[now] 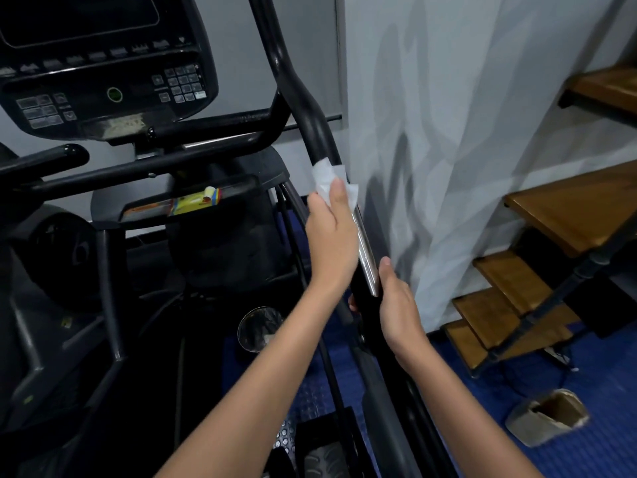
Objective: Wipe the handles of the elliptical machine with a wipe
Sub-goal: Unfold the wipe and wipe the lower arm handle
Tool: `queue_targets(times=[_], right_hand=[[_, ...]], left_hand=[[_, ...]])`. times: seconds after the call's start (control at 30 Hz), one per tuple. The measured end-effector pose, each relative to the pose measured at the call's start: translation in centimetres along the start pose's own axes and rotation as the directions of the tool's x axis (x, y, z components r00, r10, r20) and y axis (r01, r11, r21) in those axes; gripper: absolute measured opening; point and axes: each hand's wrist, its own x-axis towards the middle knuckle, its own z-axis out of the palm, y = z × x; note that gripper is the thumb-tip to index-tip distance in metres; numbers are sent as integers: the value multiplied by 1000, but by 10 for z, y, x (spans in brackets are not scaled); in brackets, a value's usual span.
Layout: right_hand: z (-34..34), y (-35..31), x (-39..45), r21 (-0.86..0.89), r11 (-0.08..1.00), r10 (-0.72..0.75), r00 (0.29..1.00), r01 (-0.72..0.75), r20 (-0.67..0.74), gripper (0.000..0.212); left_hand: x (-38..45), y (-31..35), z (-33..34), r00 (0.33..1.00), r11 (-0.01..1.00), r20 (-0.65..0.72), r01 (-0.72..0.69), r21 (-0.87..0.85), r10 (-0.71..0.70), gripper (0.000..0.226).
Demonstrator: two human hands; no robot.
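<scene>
The elliptical's right moving handle point(312, 122) is a black bent tube that runs from the top centre down to the lower right, with a shiny metal strip point(366, 257) along its middle. My left hand point(331, 236) presses a white wipe point(327, 177) against the tube, just above the metal strip. My right hand point(398, 305) grips the same tube lower down, below the strip. The wipe is partly folded around the tube and partly covered by my fingers.
The black console point(103, 63) fills the upper left, with fixed handlebars point(213, 139) below it and a small yellow packet point(196, 201) on its tray. A pale curtain point(465, 150) hangs close to the right of the handle. Wooden stairs point(568, 208) and a beige slipper point(548, 417) lie further right.
</scene>
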Motion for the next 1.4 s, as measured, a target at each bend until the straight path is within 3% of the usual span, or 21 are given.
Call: queue_targets(times=[0.1, 0.2, 0.3, 0.4, 0.57, 0.73, 0.87, 1.03, 1.1, 1.2, 1.27, 1.4], right_hand=[[-10, 4, -9, 23, 1000, 21, 999, -22, 46, 43], [-20, 16, -17, 11, 998, 60, 994, -61, 93, 45], [-23, 24, -28, -45, 996, 77, 994, -73, 83, 32], [-25, 23, -37, -63, 994, 95, 991, -90, 90, 28], [-31, 39, -43, -128, 990, 65, 998, -61, 25, 39], [-28, 47, -41, -53, 988, 146, 989, -145, 12, 53], [-25, 27, -30, -152, 982, 123, 991, -114, 50, 60], [-25, 17, -27, -193, 978, 102, 985, -74, 137, 77], [-25, 22, -29, -136, 987, 102, 983, -81, 152, 78], [-25, 29, -27, -12, 992, 125, 981, -125, 147, 70], [-28, 31, -27, 53, 989, 129, 985, -136, 118, 52], [-32, 43, -25, 5, 996, 86, 985, -88, 148, 57]], left_hand=[[-30, -19, -2, 998, 998, 66, 15, -54, -12, 29], [-56, -36, -5, 991, 998, 131, 28, -58, -20, 34], [-71, -51, -8, 986, 998, 164, 48, -47, -40, 45], [-94, -64, -11, 976, 998, 210, 63, -26, -56, 40], [-113, -72, -11, 968, 996, 238, 75, 37, -82, 30], [-52, -40, -8, 988, 997, 157, 1, 73, -13, 50], [23, 14, -9, 996, 996, 92, -18, 88, 10, 67], [59, 50, -8, 996, 1000, 92, 24, -10, -23, 40], [44, 41, -3, 999, 996, 29, -23, 87, 21, 42], [-7, 7, 0, 981, 958, 9, -193, 210, 195, 41], [-45, -20, -2, 965, 935, 81, -261, 240, 248, 55], [-74, -47, -10, 931, 860, 274, -335, 385, 240, 80]])
